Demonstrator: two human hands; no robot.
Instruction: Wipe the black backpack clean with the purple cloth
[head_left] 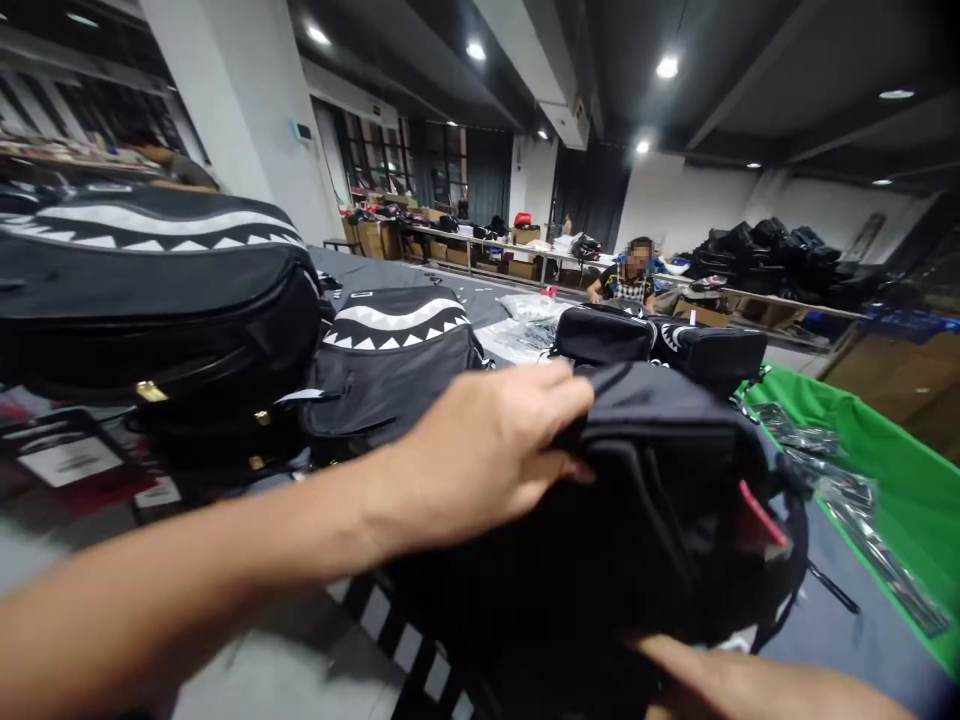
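My left hand (517,430) reaches across the middle and pinches the upper edge of a black backpack (660,420), thumb below and fingers on top. The bag is tilted up close in front of me, its dark side facing me, and a red piece (761,515) shows near its right side. My right hand (675,660) comes in at the bottom right against the lower part of the same bag. Its fingers are lost in the dark fabric. Just beyond the left wrist lies another black backpack (397,370) with a white shark-tooth print.
Stacked backpacks (150,270) with hanging tags stand at the left. More black bags (607,335) sit farther back on the grey table, near clear plastic wrap (525,320). Plastic-wrapped pieces (855,490) lie by a green sheet (892,450) at right. A person (630,280) sits beyond.
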